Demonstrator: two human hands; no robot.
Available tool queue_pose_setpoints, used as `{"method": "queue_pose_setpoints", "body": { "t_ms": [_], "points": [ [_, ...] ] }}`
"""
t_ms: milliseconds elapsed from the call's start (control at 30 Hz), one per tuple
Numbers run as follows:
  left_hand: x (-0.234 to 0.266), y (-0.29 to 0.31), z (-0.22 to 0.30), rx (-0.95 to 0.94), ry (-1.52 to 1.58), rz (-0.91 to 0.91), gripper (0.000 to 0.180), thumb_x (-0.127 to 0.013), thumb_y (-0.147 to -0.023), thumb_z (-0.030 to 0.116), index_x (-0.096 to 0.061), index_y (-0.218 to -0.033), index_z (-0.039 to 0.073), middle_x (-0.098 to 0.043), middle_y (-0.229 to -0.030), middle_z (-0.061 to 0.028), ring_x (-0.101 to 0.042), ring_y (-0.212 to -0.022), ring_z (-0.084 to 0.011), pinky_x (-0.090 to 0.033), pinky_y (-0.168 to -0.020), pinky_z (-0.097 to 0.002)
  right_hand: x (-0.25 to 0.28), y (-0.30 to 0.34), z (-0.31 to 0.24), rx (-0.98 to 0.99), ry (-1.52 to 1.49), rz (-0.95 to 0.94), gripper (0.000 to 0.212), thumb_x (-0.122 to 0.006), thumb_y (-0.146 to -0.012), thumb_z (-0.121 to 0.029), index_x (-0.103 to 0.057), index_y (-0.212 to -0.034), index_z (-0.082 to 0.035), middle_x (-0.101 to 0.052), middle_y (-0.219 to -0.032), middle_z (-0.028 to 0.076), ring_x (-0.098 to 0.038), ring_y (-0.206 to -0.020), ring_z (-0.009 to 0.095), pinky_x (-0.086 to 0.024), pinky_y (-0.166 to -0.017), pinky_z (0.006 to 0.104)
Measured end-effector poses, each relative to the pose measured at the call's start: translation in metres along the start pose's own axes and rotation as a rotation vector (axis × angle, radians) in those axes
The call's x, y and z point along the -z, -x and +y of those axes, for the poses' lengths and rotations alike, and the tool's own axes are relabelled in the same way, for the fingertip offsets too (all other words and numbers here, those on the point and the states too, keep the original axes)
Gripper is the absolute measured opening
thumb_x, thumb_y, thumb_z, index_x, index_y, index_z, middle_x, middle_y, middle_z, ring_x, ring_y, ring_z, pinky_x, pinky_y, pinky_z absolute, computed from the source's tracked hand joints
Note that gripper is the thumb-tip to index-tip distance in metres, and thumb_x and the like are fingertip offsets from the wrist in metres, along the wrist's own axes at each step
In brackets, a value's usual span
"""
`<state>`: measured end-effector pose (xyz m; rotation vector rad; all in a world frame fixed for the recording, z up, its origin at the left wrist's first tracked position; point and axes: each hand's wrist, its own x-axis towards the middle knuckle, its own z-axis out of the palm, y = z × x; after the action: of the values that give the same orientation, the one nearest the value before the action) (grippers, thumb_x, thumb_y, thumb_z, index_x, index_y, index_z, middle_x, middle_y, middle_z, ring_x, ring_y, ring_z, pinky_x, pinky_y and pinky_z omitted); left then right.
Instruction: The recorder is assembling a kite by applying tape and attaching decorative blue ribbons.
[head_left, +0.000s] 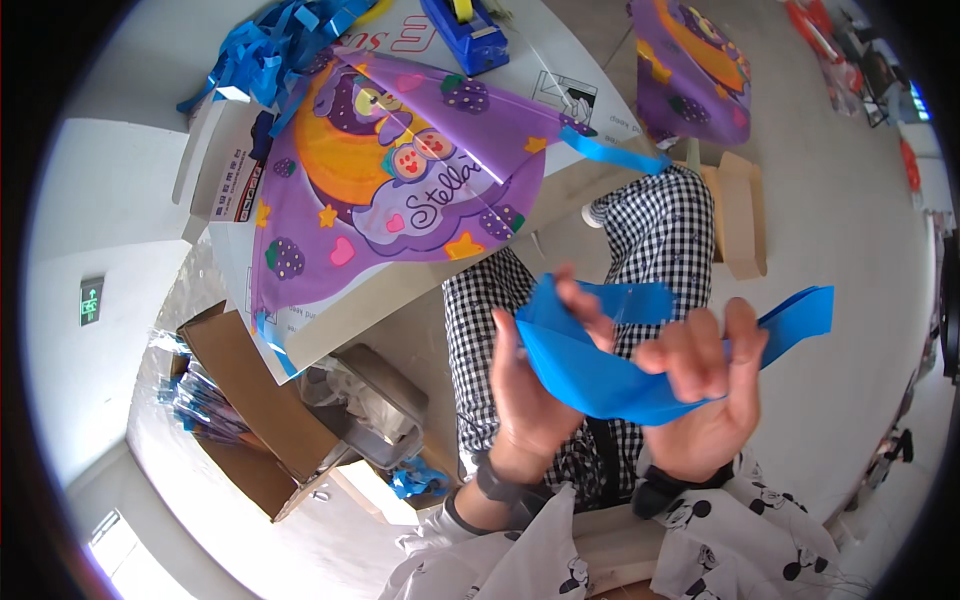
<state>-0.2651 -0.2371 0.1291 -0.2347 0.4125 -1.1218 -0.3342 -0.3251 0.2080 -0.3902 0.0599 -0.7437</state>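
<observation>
Above my lap, both hands hold a wide blue ribbon [590, 378], bent into a loop with a free end sticking out to the right. My left hand [535, 400] grips its left part, thumb outside and fingers curled over the upper edge. My right hand [700, 405] closes its fingers on the ribbon's right part. In front of me a purple printed kite [330, 220] with a cartoon moon, stars and berries lies on the table [350, 325], overhanging its near edge. A short blue strip [615, 152] sticks out from the kite's right corner.
A pile of blue ribbons [275, 60] and a blue tape dispenser [468, 38] sit at the table's far side. Another purple kite [690, 75] hangs at the far right. On the left floor stand an open cardboard box [265, 400] with plastic-wrapped packs and a grey bin [385, 400].
</observation>
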Motion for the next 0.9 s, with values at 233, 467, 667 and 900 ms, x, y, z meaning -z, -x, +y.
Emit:
{"method": "queue_pose_setpoints", "body": {
  "t_ms": [233,467,667,900],
  "points": [
    [-0.002,0.006,0.069,-0.346,-0.157,0.102,0.058,-0.062,-0.090,0.042,-0.044,-0.130,0.003,-0.057,-0.122,-0.0111,-0.054,-0.108,-0.0238,-0.040,-0.100,-0.0413,0.049,0.005,-0.079,0.095,-0.034,0.392,0.023,-0.032,-0.105,-0.025,-0.044,-0.099,-0.007,-0.051,-0.087,0.005,-0.052,-0.092,0.018,-0.037,-0.101,0.0390],
    [0.036,0.031,0.113,-0.406,-0.210,0.712,0.048,-0.065,-0.088,0.035,-0.048,-0.118,0.000,-0.057,-0.108,-0.0112,-0.055,-0.104,-0.0226,-0.040,-0.096,-0.0435,0.073,0.016,-0.068,-0.015,-0.032,0.484,0.025,-0.038,-0.102,-0.022,-0.055,-0.106,-0.004,-0.058,-0.115,0.010,-0.045,-0.123,0.026,-0.033,-0.107,0.0440],
    [0.050,0.052,0.044,0.119,-0.388,0.750,0.057,-0.050,-0.094,0.047,-0.046,-0.125,-0.002,-0.050,-0.131,-0.0134,-0.043,-0.125,-0.0271,-0.029,-0.107,-0.0479,0.050,0.006,-0.024,0.020,0.055,0.412,0.037,-0.034,-0.104,-0.031,-0.044,-0.133,-0.009,-0.048,-0.135,0.013,-0.034,-0.134,0.029,-0.030,-0.110,0.0472],
    [0.026,0.026,-0.033,0.346,-0.354,0.193,0.070,-0.051,-0.094,0.048,-0.029,-0.145,0.006,-0.031,-0.150,-0.0082,-0.030,-0.138,-0.0245,-0.019,-0.114,-0.0420,0.033,0.005,-0.003,-0.120,-0.068,0.348,0.045,-0.026,-0.105,-0.034,-0.035,-0.143,-0.013,-0.044,-0.140,0.013,-0.028,-0.139,0.030,-0.024,-0.114,0.0494]
  ]
}}
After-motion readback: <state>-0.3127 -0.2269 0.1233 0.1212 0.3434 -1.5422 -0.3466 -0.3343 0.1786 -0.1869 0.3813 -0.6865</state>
